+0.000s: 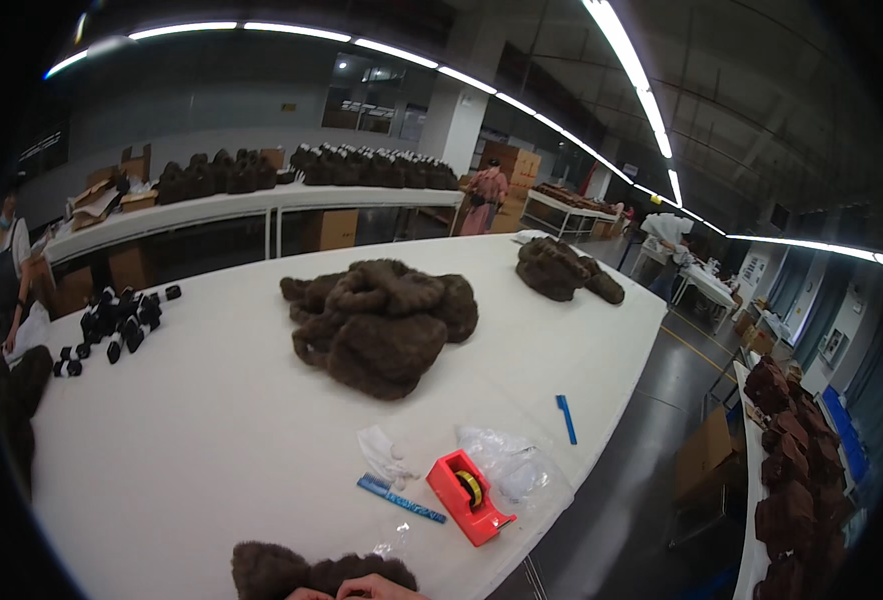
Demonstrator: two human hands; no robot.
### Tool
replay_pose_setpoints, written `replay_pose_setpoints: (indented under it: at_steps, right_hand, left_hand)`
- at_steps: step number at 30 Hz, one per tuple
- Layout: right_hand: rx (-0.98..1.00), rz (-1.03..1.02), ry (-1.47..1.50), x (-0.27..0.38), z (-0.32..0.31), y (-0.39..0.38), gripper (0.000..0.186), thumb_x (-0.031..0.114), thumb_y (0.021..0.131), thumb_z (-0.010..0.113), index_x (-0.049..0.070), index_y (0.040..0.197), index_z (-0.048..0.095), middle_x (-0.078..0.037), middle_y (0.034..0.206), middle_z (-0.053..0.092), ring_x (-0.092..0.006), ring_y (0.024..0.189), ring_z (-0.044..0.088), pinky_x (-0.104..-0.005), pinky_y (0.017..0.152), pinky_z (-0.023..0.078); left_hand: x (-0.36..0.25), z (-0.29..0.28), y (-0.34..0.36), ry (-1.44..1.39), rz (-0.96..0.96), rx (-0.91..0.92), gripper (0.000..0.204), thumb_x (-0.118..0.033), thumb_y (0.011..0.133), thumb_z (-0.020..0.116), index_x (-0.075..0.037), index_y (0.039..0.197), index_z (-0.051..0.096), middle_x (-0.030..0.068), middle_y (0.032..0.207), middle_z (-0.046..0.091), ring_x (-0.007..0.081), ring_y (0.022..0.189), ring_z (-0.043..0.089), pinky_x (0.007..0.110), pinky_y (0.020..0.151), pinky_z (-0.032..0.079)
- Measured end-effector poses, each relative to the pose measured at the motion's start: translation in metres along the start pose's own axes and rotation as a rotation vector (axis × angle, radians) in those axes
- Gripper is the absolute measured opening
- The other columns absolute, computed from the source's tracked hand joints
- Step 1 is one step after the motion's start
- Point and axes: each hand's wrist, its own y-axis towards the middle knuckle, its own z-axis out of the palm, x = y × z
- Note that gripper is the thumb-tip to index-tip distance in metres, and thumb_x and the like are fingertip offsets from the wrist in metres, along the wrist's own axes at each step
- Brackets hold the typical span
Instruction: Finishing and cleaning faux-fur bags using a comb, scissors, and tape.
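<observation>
At the lower edge lies a brown furry piece point(271, 568), its near part cut off by the picture's rim. My right hand point(377, 588) is closed on its near side, fingers bent together. Only a sliver of my left hand point(308, 594) shows, pinched against the same fur. Ahead of the hands, a red tape dispenser point(474, 522) with a yellow roll rests beside a blue comb point(401, 499). Crumpled clear plastic point(506, 465) lies behind the dispenser, and a white scrap point(383, 455) is near the comb.
A pile of brown furry pieces point(386, 345) occupies the white table's point(211, 420) middle; a smaller pile point(553, 270) is far right. A blue brush-like tool point(566, 420) lies near the right edge. Black rolls with white bands point(121, 318) sit far left. A person point(11, 250) stands at the left.
</observation>
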Motion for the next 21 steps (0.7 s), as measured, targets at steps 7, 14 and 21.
replay_pose_setpoints:
  at_steps: [7,14,21]
  right_hand:
    - [-0.391,-0.253,-0.164,0.014,0.020,-0.004,0.014,0.009,0.084,0.053,0.001,0.090,0.062,-0.007,0.076,0.066,-0.0103,0.061,0.061,-0.0255,0.057,0.050]
    - [-0.505,-0.240,-0.037,-0.025,0.013,-0.005,0.016,0.012,0.078,0.058,0.001,0.089,0.063,-0.009,0.076,0.066,-0.0157,0.066,0.060,-0.0296,0.060,0.049]
    - [-0.366,-0.179,0.018,-0.016,0.034,-0.003,0.021,0.019,0.073,0.065,0.002,0.085,0.068,-0.010,0.082,0.066,-0.0181,0.067,0.059,-0.0331,0.060,0.047]
  left_hand:
    - [-0.027,0.009,-0.022,0.513,0.139,-0.200,0.018,-0.014,0.082,0.060,0.003,0.086,0.066,0.0110,0.079,0.065,0.0210,0.077,0.061,0.030,0.071,0.048]
    - [-0.104,-0.014,-0.087,0.632,0.599,-0.665,0.026,-0.011,0.081,0.062,0.001,0.103,0.059,0.0150,0.097,0.059,0.0248,0.090,0.056,0.035,0.080,0.046]
    - [-0.057,-0.119,-0.085,1.060,0.384,-0.790,0.038,-0.018,0.084,0.060,0.002,0.115,0.053,0.0146,0.109,0.055,0.0255,0.096,0.053,0.037,0.080,0.045]
